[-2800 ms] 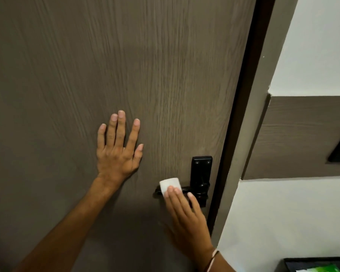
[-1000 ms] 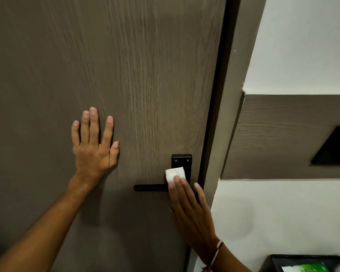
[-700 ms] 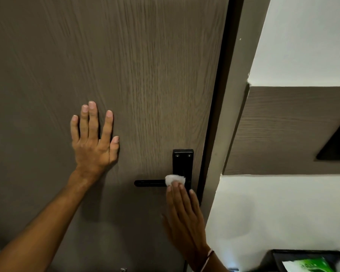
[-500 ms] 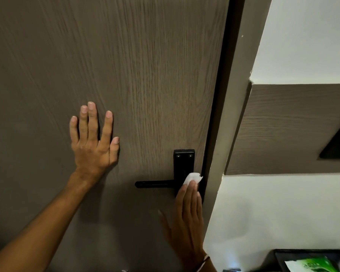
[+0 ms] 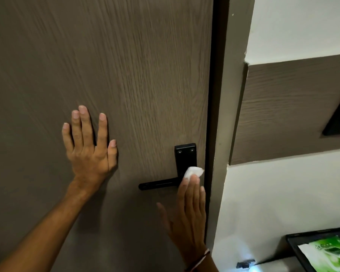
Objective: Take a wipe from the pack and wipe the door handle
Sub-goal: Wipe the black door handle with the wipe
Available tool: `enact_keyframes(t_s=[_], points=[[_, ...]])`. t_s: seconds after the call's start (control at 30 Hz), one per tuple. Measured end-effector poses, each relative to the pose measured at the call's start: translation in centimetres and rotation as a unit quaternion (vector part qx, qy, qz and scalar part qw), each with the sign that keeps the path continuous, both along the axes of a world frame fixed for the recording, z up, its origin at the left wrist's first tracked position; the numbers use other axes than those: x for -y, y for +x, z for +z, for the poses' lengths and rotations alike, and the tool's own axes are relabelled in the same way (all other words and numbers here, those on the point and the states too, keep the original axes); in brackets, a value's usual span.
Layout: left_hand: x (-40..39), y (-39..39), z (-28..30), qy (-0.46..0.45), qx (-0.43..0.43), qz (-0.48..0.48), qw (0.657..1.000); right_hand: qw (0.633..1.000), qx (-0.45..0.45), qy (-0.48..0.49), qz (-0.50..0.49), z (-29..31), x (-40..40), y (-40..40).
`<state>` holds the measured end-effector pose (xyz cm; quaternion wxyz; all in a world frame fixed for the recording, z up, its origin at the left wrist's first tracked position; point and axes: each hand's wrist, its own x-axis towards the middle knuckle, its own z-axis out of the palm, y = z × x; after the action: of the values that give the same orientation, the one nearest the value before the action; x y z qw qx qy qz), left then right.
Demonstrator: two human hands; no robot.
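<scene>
From the head camera, the green and white pack (image 5: pixel 330 256) lies in a black tray (image 5: pixel 294 246) at the lower right; its print is too blurred to read. A white flap of the pack shows at its near end.

Half a second back the wipe (image 5: pixel 192 172) sat at the plate's lower right edge; now it is a little higher, on the black plate (image 5: pixel 185 158) just above where the lever (image 5: pixel 157 184) joins it. The view has also tilted slightly, so the tray sits lower in the corner.

The right hand (image 5: pixel 188 214) is flat, fingers (image 5: pixel 193 185) straight and together, thumb spread out to the left; the fingertips press the bunched wipe against the plate rather than clamping it. A thread band circles that wrist.

The left hand (image 5: pixel 89 148) stays flat on the door (image 5: pixel 106 65), fingers extended and slightly apart, holding nothing, well left of the lever.
</scene>
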<state>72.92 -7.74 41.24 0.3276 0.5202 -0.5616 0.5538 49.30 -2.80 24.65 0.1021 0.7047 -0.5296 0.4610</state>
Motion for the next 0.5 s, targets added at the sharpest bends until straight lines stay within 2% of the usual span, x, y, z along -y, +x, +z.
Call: enact_keyframes(t_s=[0.2, 0.33, 0.43, 0.5], points=[[-0.2, 0.0, 0.2, -0.006, 0.002, 0.004, 1.000, 0.999, -0.005, 0.006, 0.042, 0.5, -0.6, 1.2], [-0.3, -0.2, 0.0, -0.008, 0.005, 0.005, 1.000, 0.997, 0.075, 0.014, 0.001, 1.2, -0.5, 0.7], [-0.2, -0.2, 0.1, -0.011, 0.002, 0.001, 1.000, 0.998, 0.028, 0.007, 0.060, 0.6, -1.7, 2.4], [-0.1, -0.3, 0.3, -0.011, 0.003, 0.001, 1.000, 0.999, 0.017, -0.004, 0.048, 1.4, -0.7, 2.4]])
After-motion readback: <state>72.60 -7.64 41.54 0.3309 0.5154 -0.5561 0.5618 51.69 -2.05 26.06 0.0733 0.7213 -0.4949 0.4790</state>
